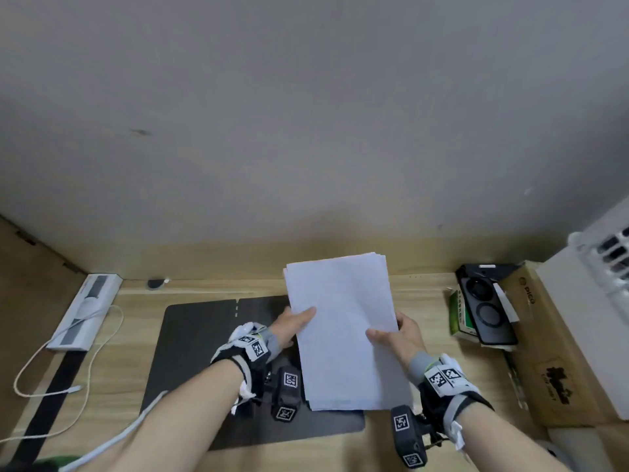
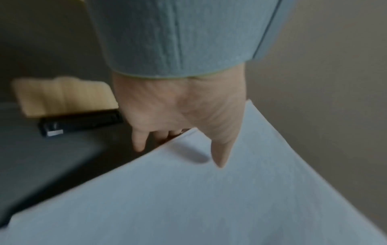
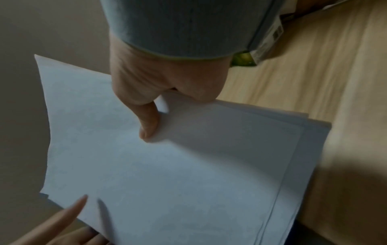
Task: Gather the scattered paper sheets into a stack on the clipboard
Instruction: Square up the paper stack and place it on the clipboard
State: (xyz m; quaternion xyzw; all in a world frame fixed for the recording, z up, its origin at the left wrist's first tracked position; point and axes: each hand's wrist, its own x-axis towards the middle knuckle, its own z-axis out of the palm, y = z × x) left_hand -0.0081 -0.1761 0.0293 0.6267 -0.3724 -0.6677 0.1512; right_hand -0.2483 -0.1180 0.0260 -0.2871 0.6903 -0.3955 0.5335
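Observation:
A stack of white paper sheets is held tilted up above the desk, its lower edge over the right part of the dark clipboard. My left hand grips the stack's left edge, thumb on the front and fingers behind. My right hand pinches the right edge the same way. The left wrist view shows the left hand with its thumb on the paper and a black clip beyond. In the right wrist view the right hand bends the sheets, whose edges are slightly fanned.
A white box with a looping white cable lies at the left. On the right, a black phone rests on a green box beside a cardboard box. A grey wall rises close behind the desk.

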